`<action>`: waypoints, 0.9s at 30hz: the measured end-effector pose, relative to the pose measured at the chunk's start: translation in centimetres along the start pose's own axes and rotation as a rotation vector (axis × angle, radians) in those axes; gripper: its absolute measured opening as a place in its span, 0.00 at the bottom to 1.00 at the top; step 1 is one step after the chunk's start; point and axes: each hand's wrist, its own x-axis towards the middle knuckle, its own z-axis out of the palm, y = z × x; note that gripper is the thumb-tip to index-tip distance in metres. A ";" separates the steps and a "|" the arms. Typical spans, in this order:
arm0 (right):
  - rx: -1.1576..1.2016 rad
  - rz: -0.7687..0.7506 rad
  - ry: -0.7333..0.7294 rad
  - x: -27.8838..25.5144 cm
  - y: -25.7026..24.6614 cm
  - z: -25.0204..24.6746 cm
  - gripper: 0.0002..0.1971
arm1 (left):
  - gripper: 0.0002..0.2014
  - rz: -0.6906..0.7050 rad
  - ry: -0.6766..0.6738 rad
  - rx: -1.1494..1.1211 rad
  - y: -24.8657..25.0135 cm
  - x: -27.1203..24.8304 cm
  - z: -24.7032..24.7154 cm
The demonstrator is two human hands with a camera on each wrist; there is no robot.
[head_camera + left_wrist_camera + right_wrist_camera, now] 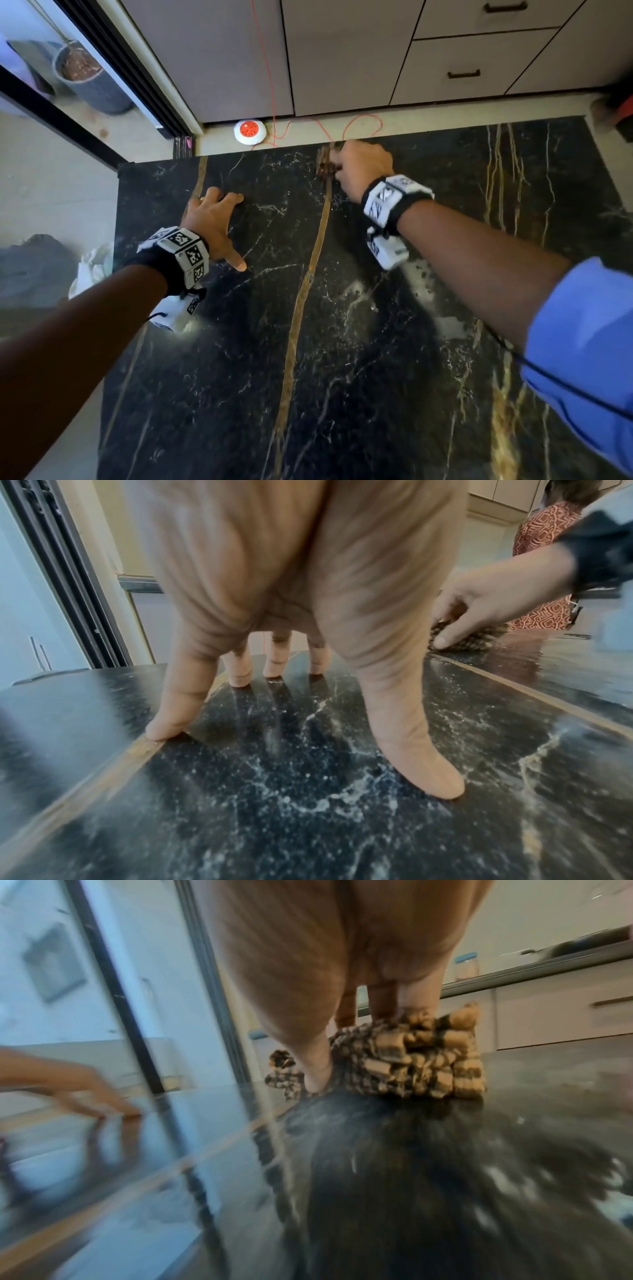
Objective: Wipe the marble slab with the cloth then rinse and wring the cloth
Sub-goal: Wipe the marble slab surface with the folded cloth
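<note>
A black marble slab (376, 342) with gold veins fills the head view. My right hand (363, 168) is at the slab's far edge and grips a bunched brown and tan checked cloth (325, 164), which lies on the marble. In the right wrist view the thumb (315, 1069) presses down beside the cloth (411, 1064) and the fingers curl over its top. My left hand (212, 222) is spread to the left, with only its fingertips (164, 729) touching the slab (308, 818). It holds nothing. The left wrist view also catches the cloth (476, 639) under my right hand.
Past the slab's far edge, a red and white round socket (250, 132) and its orange cord (359, 126) lie on the floor below cabinet drawers (462, 73). A sliding door track (120, 68) runs along the left. A person in red patterned clothing (548, 561) stands at the far right.
</note>
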 end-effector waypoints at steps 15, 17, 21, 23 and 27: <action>-0.022 0.090 0.031 1.9 4.0 -1.0 0.14 | 0.49 -0.023 0.026 0.117 4.3 -2.3 0.9; 0.022 0.009 0.015 -0.7 2.3 0.3 0.12 | 0.46 0.006 0.061 0.110 5.5 -3.5 2.1; 0.098 -0.266 -0.092 -9.5 1.4 1.6 0.14 | 0.45 0.030 0.063 -0.102 7.7 -6.4 4.7; 0.129 -0.325 -0.118 -12.5 2.5 1.3 0.17 | 0.47 0.026 0.058 -0.136 8.7 -8.2 5.9; 0.012 -0.190 -0.092 -9.5 5.6 -0.2 0.15 | 0.54 -0.003 -0.023 -0.089 9.9 -11.1 8.3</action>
